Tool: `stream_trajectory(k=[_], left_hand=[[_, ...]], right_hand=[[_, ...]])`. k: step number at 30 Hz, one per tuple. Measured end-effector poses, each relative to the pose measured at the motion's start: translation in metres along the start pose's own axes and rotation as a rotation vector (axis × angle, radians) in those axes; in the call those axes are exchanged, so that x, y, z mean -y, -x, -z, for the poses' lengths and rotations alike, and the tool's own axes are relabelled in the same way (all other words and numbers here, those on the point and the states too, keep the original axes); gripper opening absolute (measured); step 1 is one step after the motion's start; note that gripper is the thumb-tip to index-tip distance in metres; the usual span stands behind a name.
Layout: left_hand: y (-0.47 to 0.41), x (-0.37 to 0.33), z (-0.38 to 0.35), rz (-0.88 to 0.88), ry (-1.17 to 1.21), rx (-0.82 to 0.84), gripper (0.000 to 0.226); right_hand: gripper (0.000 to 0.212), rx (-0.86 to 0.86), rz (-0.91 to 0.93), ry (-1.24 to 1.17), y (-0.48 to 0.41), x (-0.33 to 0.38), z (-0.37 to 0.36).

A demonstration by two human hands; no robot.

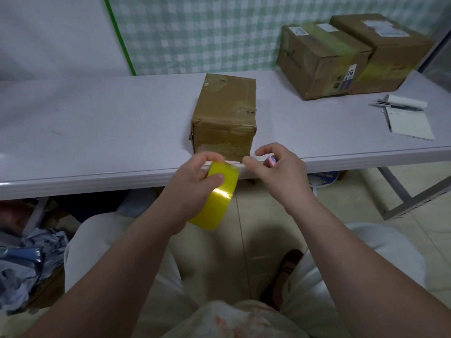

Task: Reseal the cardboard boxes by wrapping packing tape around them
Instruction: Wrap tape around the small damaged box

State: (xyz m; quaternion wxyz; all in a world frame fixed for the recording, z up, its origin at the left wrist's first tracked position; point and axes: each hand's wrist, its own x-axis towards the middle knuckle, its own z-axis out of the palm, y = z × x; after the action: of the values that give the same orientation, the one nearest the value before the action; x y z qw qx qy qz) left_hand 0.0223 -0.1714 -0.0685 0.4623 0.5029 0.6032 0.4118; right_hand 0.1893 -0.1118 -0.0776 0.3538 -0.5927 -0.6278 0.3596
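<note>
Only legible mark: "U6", in big dark characters on a white label (349, 78) on the side of the nearer back-right cardboard box (317, 62). Smaller print under it is blurred. Top shipping labels (298, 30) are unreadable, as is the notepad (407, 120) handwriting.

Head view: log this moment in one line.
stage: tape prep | left hand: grips yellow tape roll | right hand: beside roll, grip unclear | small box: at table edge, untouched
</note>
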Motion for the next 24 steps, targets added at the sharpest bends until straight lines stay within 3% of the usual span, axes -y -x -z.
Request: stream_trajectory(k=[5, 10, 14, 17, 21, 24], left_hand=[[-0.003, -0.008, 0.021, -0.138, -0.355, -0.379, 0.033], [-0.01, -0.021, 0.04, -0.207, -0.683, -0.584, 0.032], [-0.035, -0.013, 0.054, -0.106, -0.856, -0.617, 0.034], [-0.051, -0.003, 0.058, -0.093, -0.938, -0.601, 0.034], [-0.069, 0.007, 0.056, -0.101, -1.025, -0.568, 0.033], [-0.078, 0.005, 0.062, -0.062, -0.984, -0.519, 0.047]], right_hand=[[0.029, 0.05, -0.173, 0.035, -0.035, -0.008, 0.006], [0.039, -0.02, -0.182, 0.093, -0.067, -0.015, 0.009], [0.058, 0.005, -0.225, -0.02, -0.081, -0.015, 0.009], [0.058, -0.017, -0.195, -0.053, -0.084, -0.013, 0.008], [0.037, -0.159, 0.008, -0.018, -0.081, -0.006, 0.01], [0.035, -0.195, 0.225, 0.012, -0.076, 0.003, 0.008]])
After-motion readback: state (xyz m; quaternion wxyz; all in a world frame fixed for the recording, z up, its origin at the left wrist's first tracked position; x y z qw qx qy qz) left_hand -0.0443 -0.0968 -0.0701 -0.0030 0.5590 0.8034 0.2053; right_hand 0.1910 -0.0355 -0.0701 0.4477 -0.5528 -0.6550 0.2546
